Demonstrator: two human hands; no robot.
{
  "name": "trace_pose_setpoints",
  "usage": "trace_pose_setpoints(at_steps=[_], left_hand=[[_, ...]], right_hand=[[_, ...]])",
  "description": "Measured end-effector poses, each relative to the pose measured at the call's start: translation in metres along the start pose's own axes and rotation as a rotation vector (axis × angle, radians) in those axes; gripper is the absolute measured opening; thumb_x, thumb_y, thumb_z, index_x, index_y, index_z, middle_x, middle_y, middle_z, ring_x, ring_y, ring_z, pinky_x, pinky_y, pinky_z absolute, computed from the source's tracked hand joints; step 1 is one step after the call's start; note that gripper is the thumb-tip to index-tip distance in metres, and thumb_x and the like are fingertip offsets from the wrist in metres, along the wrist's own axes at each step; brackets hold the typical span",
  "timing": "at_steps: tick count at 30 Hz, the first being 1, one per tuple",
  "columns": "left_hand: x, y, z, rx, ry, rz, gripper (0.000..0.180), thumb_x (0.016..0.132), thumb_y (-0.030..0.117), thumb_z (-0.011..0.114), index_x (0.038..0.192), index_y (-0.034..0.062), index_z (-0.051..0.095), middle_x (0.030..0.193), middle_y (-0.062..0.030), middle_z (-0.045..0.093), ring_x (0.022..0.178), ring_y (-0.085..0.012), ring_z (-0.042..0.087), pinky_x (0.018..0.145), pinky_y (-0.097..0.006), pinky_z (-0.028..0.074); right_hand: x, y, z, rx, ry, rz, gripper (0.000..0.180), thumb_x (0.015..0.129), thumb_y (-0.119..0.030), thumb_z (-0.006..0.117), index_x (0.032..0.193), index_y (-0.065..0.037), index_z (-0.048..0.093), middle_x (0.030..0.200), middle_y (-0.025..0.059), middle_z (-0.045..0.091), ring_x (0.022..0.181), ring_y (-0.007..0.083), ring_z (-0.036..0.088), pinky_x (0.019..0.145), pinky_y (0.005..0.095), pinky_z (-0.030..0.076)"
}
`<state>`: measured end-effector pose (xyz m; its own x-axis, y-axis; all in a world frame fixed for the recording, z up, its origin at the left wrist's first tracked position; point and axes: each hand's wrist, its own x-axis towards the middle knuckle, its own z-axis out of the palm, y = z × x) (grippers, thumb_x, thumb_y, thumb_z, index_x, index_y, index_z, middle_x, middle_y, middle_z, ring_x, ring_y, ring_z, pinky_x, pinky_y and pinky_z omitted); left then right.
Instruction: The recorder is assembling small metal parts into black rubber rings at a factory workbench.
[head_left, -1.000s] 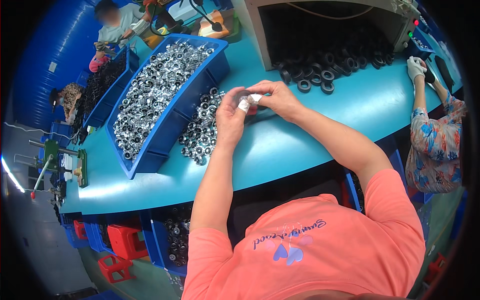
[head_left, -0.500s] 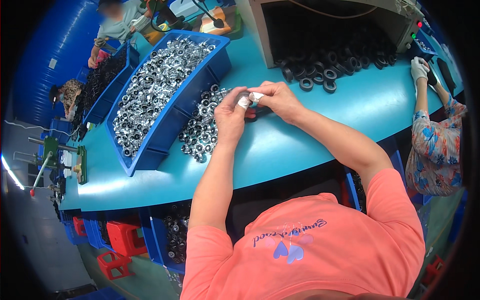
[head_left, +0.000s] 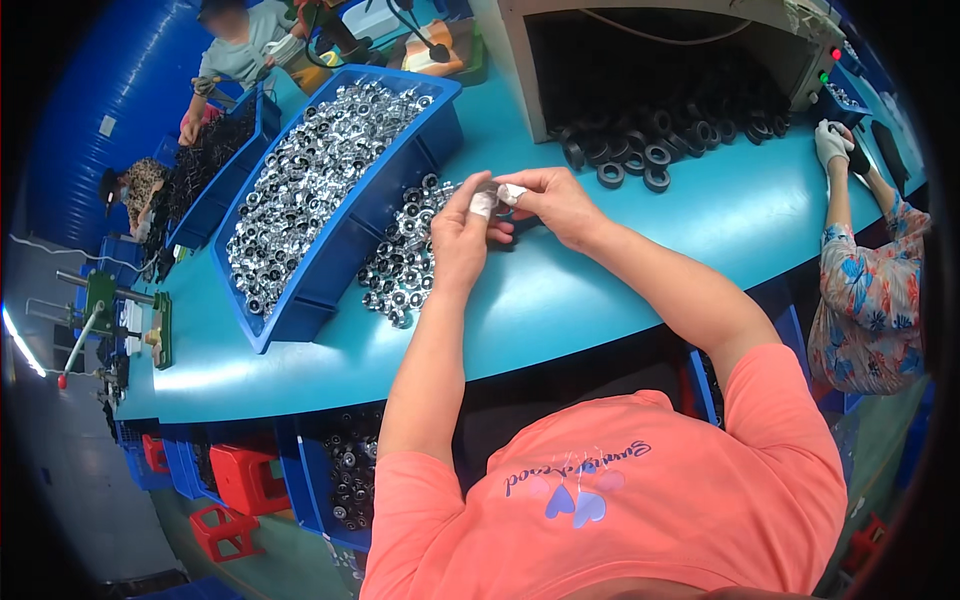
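Observation:
My left hand [head_left: 462, 235] and my right hand [head_left: 558, 207] meet above the teal table [head_left: 560, 290], fingers closed together at one small part. That part is mostly covered by the fingers, and its kind cannot be made out. White wrapping covers a thumb or fingertip on each hand. Just left of my left hand lies a loose pile of shiny metal fittings with dark centres [head_left: 400, 255]. Beyond the pile, a long blue bin [head_left: 385, 185] is heaped with the same sort of fittings.
Black rings [head_left: 656, 156] spill from a beige machine's opening [head_left: 530, 85] at the back. A co-worker's gloved hand [head_left: 830, 142] is at the far right. Other people sit at the far left by a bin of black parts [head_left: 205, 150]. Red stools [head_left: 245, 478] stand below the table.
My hands stay together in nearly the same place, with slight finger movement around the small part. The whole view has shifted slightly.

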<state>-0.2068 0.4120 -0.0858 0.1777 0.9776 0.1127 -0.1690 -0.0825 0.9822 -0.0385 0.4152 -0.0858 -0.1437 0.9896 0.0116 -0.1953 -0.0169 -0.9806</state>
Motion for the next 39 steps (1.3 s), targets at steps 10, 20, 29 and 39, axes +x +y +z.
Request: trace_pose_setpoints(at_steps=[10, 20, 29, 39], left_hand=[[-0.002, 0.006, -0.004, 0.227, 0.003, -0.088, 0.036, 0.102, 0.008, 0.057, 0.138, 0.0047, 0.061, 0.089, -0.0077, 0.069, 0.065, -0.0116, 0.065, 0.054, -0.024, 0.054], [0.0, -0.011, -0.003, 0.339, -0.114, 0.191, 0.056, 0.09, -0.004, 0.068, 0.143, 0.0043, 0.054, 0.113, -0.0037, 0.066, 0.094, -0.0097, 0.063, 0.075, -0.025, 0.054], [-0.004, -0.014, 0.001, 0.45, -0.081, 0.151, 0.059, 0.088, -0.004, 0.068, 0.145, 0.003, 0.053, 0.117, -0.0122, 0.07, 0.103, -0.0172, 0.069, 0.091, -0.031, 0.055], [-0.012, -0.015, 0.013, 0.74, 0.051, 0.281, 0.055, 0.087, 0.001, 0.072, 0.14, 0.0001, 0.056, 0.104, -0.0168, 0.075, 0.091, -0.0184, 0.072, 0.084, -0.034, 0.057]], right_hand=[[-0.002, 0.003, 0.0, -0.161, 0.001, -0.101, 0.026, 0.095, -0.014, 0.071, 0.117, -0.001, 0.075, 0.093, 0.0042, 0.071, 0.083, 0.0114, 0.066, 0.074, 0.0283, 0.058], [0.006, 0.004, -0.01, 0.01, -0.071, 0.043, 0.028, 0.089, -0.007, 0.073, 0.116, 0.001, 0.072, 0.1, 0.0083, 0.071, 0.086, 0.0136, 0.068, 0.076, 0.0278, 0.057], [0.008, 0.011, -0.007, 0.087, -0.006, 0.157, 0.027, 0.086, 0.001, 0.073, 0.113, 0.002, 0.069, 0.097, 0.0092, 0.071, 0.084, 0.0146, 0.068, 0.072, 0.0276, 0.057], [0.005, 0.018, -0.001, -0.082, 0.042, -0.008, 0.022, 0.085, 0.004, 0.069, 0.107, 0.003, 0.069, 0.097, 0.0088, 0.071, 0.084, 0.0148, 0.069, 0.073, 0.0289, 0.058]])
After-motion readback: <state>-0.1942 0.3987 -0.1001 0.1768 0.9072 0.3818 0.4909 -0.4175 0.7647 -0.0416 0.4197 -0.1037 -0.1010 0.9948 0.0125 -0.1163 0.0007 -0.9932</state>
